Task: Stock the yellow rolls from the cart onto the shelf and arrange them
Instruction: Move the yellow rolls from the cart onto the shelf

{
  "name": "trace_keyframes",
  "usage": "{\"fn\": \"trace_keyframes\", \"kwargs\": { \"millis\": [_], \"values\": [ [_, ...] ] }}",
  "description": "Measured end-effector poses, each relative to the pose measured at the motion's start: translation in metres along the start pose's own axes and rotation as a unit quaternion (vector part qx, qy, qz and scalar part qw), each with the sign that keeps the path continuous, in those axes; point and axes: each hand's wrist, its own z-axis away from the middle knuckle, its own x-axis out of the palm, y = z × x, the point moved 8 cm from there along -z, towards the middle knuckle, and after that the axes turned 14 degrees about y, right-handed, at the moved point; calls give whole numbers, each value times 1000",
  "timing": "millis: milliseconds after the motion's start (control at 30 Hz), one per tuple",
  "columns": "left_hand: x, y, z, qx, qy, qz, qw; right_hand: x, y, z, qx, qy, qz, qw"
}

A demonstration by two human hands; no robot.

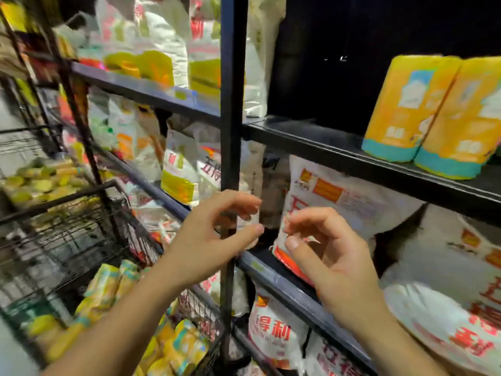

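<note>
Two yellow rolls (406, 109) stand upright side by side, touching, on the black metal shelf (339, 147) at upper right. Each is a plump cylinder in glossy yellow film with a teal band at the base. More yellow packs (105, 286) lie jumbled in the black wire-mesh cart (67, 240) at lower left, too blurred to count. Two bare hands hang in front of the shelf's upright post (230, 104) and the soft white printed sacks (339, 202). The left hand (214, 237) and right hand (333, 256) each have fingers loosely curled, thumb apart from fingertips, holding nothing. The shelved rolls sit well above and right of both hands, the cart's packs below the left forearm
</note>
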Motion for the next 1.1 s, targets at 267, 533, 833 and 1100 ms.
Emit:
{"fn": "trace_keyframes", "kwargs": {
  "millis": [267, 533, 833, 1100],
  "values": [
    [-105, -161, 79, -202, 68, -64, 975, 141, 120, 51, 169, -83, -7, 982],
    [-185, -276, 173, -381, 118, -153, 904, 238, 213, 94, 262, -163, 42, 950],
    [-196, -367, 249, -515, 136, -186, 826, 310, 321, 127, 288, -281, 137, 905],
    [-175, -462, 272, -585, 129, -218, 770, 349, 450, 155, 275, -386, 286, 833]
  ]
}}
